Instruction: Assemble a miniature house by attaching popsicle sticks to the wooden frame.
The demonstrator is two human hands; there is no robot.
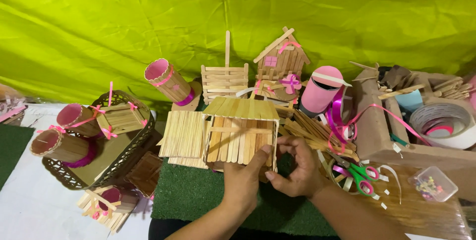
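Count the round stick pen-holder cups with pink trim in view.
4: one upright cup behind the stick panels, two lying cups in the wicker basket, one small cup below it. Others may be hidden.

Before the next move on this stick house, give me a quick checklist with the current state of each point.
1. Both hands on the stick house: ok; left hand and right hand meet at its lower right corner.
2. Roof seated on the walls: ok, it lies across the top.
3. House resting on the green mat: cannot tell; the hands hide its base.
4. Loose stick panel apart from the house: not ok, it lies right against the left wall.
5. Scissors clear of the hands: ok, they lie to the right, untouched.
6. Glue on the joint: cannot tell.
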